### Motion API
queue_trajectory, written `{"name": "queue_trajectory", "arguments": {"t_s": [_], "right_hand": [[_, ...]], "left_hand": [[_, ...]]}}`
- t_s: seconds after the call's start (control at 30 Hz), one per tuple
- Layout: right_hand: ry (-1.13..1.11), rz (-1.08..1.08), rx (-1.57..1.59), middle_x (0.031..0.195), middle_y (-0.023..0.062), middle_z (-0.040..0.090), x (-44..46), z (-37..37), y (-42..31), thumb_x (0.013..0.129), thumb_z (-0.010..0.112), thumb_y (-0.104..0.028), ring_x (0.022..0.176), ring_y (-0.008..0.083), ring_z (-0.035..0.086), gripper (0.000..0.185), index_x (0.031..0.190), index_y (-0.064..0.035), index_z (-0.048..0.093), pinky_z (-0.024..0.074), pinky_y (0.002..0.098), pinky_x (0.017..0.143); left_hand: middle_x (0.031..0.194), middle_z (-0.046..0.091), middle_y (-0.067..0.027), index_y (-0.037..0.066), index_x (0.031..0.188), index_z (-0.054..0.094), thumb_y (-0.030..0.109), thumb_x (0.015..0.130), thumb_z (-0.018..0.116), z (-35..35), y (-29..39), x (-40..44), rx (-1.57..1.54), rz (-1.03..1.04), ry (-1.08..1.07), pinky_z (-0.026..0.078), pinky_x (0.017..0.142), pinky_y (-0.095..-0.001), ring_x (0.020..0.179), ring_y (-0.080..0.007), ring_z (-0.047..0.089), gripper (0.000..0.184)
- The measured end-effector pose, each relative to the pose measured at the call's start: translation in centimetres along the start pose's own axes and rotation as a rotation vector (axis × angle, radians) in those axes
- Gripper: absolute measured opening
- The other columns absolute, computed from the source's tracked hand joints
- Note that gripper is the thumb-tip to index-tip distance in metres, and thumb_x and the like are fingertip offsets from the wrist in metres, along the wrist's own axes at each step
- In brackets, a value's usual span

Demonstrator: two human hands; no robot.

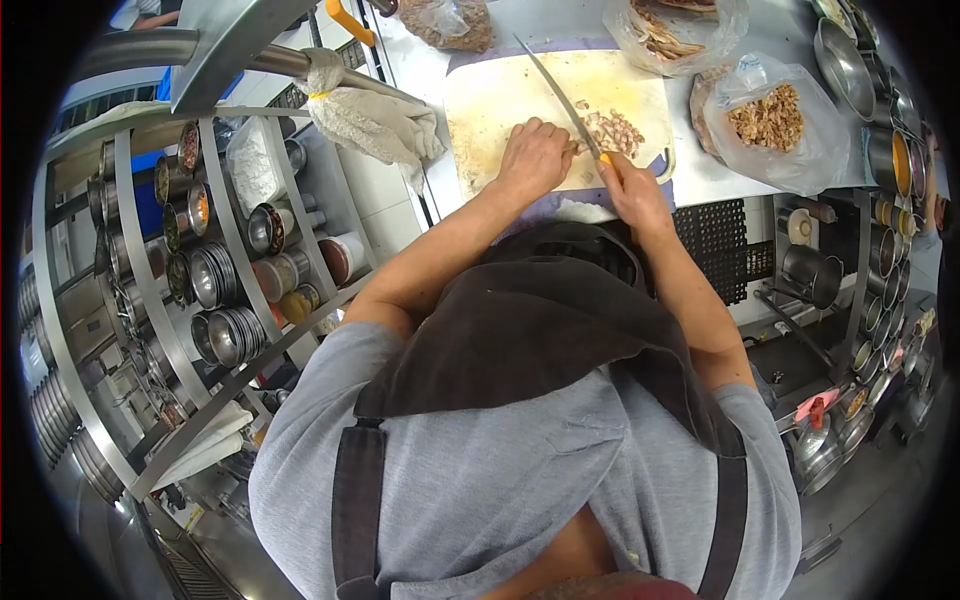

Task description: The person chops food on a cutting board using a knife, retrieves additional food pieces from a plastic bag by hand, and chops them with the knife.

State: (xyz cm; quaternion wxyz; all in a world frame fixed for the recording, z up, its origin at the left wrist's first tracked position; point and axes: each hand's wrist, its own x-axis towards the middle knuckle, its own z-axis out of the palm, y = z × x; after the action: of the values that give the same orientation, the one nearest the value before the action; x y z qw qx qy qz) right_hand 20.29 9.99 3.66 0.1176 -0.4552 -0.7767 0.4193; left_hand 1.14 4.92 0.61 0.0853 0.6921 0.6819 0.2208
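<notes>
My right hand is wrapped round the yellow handle of a long knife. Its blade points away and to the left over a worn, pale cutting board. My left hand rests on the board left of the blade, fingers curled down over a piece of meat, mostly hidden under the fingertips. Small chopped meat pieces lie to the right of the blade. A purple cloth shows under the board's edges.
Right of the board sits a plastic bag of chopped meat; behind is a bag of meat strips. Another filled bag stands back left. A towel hangs from a rail. Left shelves hold metal bowls; pots stand at right.
</notes>
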Motion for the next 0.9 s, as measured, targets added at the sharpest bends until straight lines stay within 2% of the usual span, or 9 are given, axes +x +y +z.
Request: {"name": "queue_trajectory", "arguments": {"t_s": [0.1, 0.23, 0.4, 0.5, 0.73, 0.9], "right_hand": [[-0.006, 0.076, -0.105, 0.086, 0.0279, 0.066, 0.4, -1.3, 0.0, 0.098, 0.053, -0.034, 0.087, 0.0458, 0.063, 0.034, 0.115, -0.0057, 0.061, 0.0482, 0.0523, 0.075], [0.011, 0.076, -0.084, 0.087, 0.0282, 0.066, 0.4, -1.6, 0.2, 0.097, 0.053, -0.035, 0.088, 0.0452, 0.063, 0.035, 0.115, -0.0060, 0.062, 0.0485, 0.0521, 0.076], [-0.014, 0.087, -0.049, 0.078, 0.0257, 0.066, 0.7, -0.9, -0.3, 0.098, 0.053, -0.038, 0.080, 0.0421, 0.066, 0.041, 0.119, -0.0041, 0.061, 0.0496, 0.0475, 0.071], [-0.014, 0.086, -0.049, 0.087, 0.0281, 0.066, 0.8, -1.1, -0.7, 0.097, 0.054, -0.036, 0.087, 0.0451, 0.064, 0.038, 0.117, -0.0051, 0.062, 0.0488, 0.0502, 0.075], [-0.041, 0.121, 0.046, 0.086, 0.0285, 0.065, 0.3, -2.1, -1.9, 0.097, 0.054, -0.035, 0.087, 0.0450, 0.064, 0.037, 0.118, -0.0043, 0.061, 0.0488, 0.0498, 0.074], [0.012, -0.014, -0.019, 0.080, 0.0278, 0.064, 0.8, 0.4, -0.1, 0.097, 0.055, -0.032, 0.081, 0.0468, 0.062, 0.031, 0.108, -0.0030, 0.061, 0.0475, 0.0530, 0.071]], "left_hand": [[0.082, 0.065, -0.0077, 0.008, 0.083, 0.067, 0.022, 0.078, 0.072, 0.5, 0.4, 1.1, 0.001, 0.018, 0.024, 0.044, 0.074, -0.0414, 0.085, -0.0269, 0.058, 0.016], [0.082, 0.065, -0.0074, 0.007, 0.085, 0.067, 0.021, 0.077, 0.072, -0.2, 0.9, 1.7, -0.019, 0.012, -0.027, 0.045, 0.076, -0.0418, 0.087, -0.0275, 0.059, 0.016], [0.085, 0.066, -0.0069, 0.008, 0.089, 0.067, 0.018, 0.076, 0.071, -0.7, 1.3, 1.9, -0.098, 0.011, 0.007, 0.046, 0.077, -0.0416, 0.089, -0.0277, 0.060, 0.016], [0.087, 0.067, -0.0070, 0.008, 0.089, 0.068, 0.016, 0.076, 0.071, 0.7, 0.5, 1.9, -0.113, 0.030, 0.009, 0.047, 0.075, -0.0413, 0.087, -0.0278, 0.060, 0.015], [0.083, 0.068, -0.0078, 0.007, 0.087, 0.069, 0.013, 0.076, 0.070, 0.3, 0.5, 1.6, -0.133, 0.012, 0.057, 0.048, 0.074, -0.0415, 0.084, -0.0294, 0.061, 0.013], [0.080, 0.068, -0.0088, 0.006, 0.083, 0.069, 0.012, 0.075, 0.070, 0.7, 0.0, 1.7, -0.127, 0.030, 0.039, 0.048, 0.074, -0.0417, 0.084, -0.0299, 0.061, 0.010]]}}
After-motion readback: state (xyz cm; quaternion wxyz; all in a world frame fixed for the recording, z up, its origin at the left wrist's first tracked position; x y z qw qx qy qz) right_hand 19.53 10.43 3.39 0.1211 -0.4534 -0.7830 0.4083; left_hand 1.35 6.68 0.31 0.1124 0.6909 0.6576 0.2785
